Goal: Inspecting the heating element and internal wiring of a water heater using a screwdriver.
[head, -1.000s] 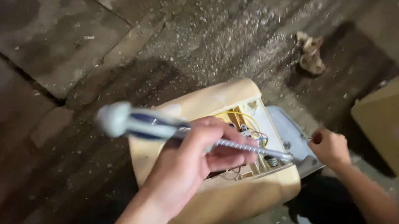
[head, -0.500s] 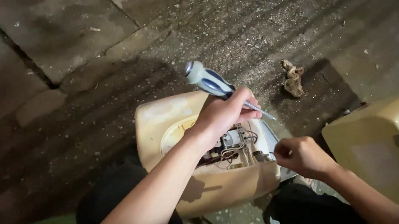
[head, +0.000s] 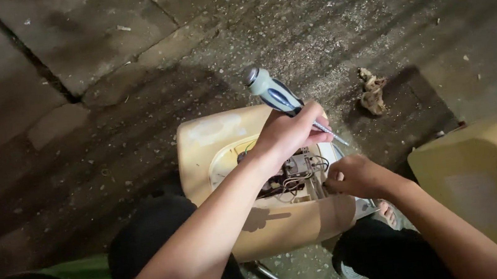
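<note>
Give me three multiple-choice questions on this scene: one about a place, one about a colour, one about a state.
1. Where does the crumpled brown rag lie?
A. on the concrete ground
B. inside the casing
C. on a knee

2. What colour is the opened plastic appliance casing?
A. red
B. cream-yellow
C. black

3. How is the grey-and-blue-handled screwdriver held?
A. lying loose
B. gripped in the left hand
C. gripped in the right hand

Answers: 1 A, it sits on bare concrete beyond the casing. 2 B, its shell looks pale yellow. 3 B, left fingers wrap its shaft; the right hand rests at the wiring.
</note>
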